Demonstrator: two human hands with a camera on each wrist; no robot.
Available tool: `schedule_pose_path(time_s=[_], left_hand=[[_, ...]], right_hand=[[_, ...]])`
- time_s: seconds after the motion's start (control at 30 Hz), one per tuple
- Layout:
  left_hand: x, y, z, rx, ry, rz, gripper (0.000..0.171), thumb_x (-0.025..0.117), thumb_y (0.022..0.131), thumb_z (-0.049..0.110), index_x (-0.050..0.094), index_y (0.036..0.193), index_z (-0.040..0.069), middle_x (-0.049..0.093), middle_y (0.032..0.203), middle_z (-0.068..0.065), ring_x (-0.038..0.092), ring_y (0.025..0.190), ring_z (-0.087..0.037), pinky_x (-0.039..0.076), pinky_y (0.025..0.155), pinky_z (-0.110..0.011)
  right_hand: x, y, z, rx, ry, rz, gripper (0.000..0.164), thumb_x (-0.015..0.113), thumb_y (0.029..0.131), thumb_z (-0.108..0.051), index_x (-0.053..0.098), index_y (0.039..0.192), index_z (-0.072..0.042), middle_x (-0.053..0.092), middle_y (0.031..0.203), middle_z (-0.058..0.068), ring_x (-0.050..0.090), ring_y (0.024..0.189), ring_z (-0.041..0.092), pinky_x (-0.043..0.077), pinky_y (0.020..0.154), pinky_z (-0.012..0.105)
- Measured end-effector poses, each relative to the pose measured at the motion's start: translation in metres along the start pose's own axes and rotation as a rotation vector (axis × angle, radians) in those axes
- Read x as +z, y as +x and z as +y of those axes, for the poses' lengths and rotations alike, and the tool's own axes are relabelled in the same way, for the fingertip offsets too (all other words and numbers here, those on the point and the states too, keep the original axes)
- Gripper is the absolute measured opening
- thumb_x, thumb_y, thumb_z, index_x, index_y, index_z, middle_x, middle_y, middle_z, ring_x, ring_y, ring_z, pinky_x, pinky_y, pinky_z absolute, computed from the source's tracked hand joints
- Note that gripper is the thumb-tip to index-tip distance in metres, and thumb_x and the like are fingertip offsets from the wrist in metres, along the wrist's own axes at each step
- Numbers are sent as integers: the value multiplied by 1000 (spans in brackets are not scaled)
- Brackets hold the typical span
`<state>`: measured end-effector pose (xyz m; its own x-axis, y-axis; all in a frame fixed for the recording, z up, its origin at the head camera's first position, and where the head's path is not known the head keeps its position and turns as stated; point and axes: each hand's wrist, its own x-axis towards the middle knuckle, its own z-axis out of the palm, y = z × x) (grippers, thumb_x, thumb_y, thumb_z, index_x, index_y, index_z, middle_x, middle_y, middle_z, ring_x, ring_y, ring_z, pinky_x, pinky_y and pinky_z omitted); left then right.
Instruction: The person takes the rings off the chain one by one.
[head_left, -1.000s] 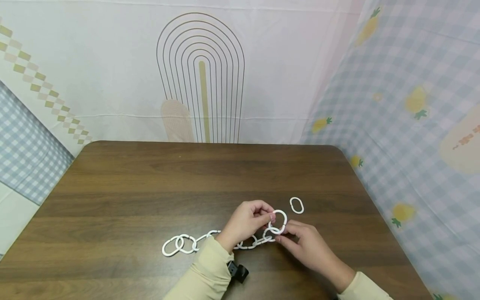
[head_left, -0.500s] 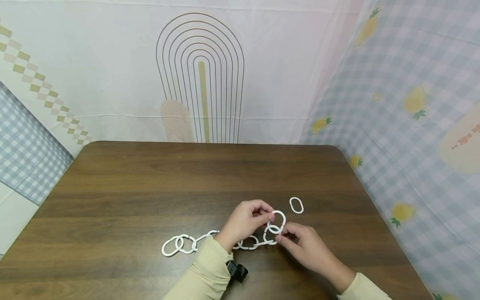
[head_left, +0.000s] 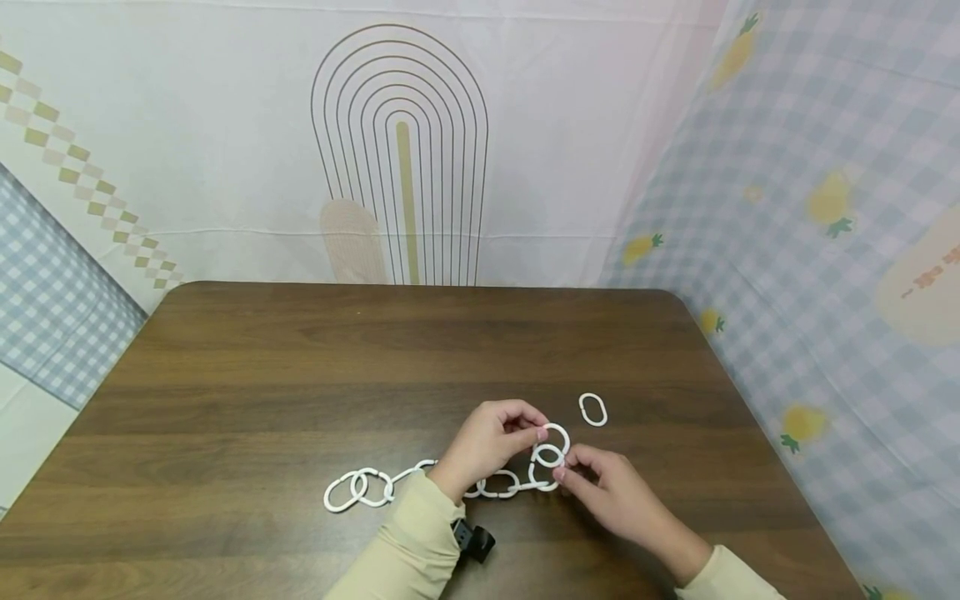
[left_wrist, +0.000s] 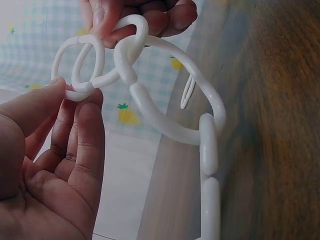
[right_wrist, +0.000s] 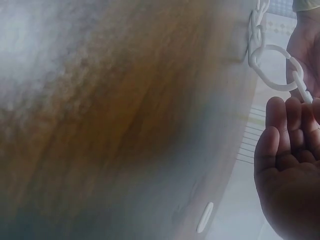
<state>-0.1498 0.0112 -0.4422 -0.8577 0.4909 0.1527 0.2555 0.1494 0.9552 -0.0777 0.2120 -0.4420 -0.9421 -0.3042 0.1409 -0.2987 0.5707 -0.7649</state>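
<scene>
Below frame centre, the left hand (head_left: 491, 442) pinches a white ring (head_left: 567, 437) by its upper-left edge; the right hand (head_left: 622, 496) pinches the next link (left_wrist: 107, 78).

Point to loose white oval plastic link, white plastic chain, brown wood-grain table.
Loose link (right_wrist: 205, 217): right wrist view, outer side.
Chain (left_wrist: 209, 145): left wrist view, one edge-on link.
Table (head_left: 375, 350): head view, bare top surface.

Chain (head_left: 519, 487) partly on table (head_left: 262, 358); loose link (head_left: 604, 411) behind, to right.
</scene>
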Motion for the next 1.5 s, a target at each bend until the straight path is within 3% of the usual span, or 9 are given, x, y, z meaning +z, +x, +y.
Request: schedule_pose_path(time_s=[0.33, 0.7, 1.5], left_hand=[[-2, 0, -2, 22, 2, 4, 11, 73, 91, 7, 74, 99, -1, 72, 86, -3, 59, 75, -2, 51, 70, -20], [-6, -1, -2, 23, 14, 4, 7, 73, 91, 6, 76, 98, 5, 73, 87, -3, 60, 76, -2, 51, 71, -20], [-9, -1, -1, 21, 34, 26, 7, 74, 91, 8, 76, 97, 7, 72, 86, 0, 59, 74, -2, 50, 68, -20]], right_hand=[[-2, 0, 0, 47, 109, -43, 12, 63, 99, -12, 66, 88, -6, 67, 75, -1, 65, 68, 16, 48, 58, 24], [-3, 1, 1, 54, 173, -65, 14, 60, 100, -10, 65, 91, 1, 68, 82, 6, 68, 71, 13, 55, 67, 27], [-8, 2, 1, 75, 318, -72, 18, 54, 102, -4, 61, 93, 10, 68, 82, 12, 66, 72, 11, 58, 68, 31]])
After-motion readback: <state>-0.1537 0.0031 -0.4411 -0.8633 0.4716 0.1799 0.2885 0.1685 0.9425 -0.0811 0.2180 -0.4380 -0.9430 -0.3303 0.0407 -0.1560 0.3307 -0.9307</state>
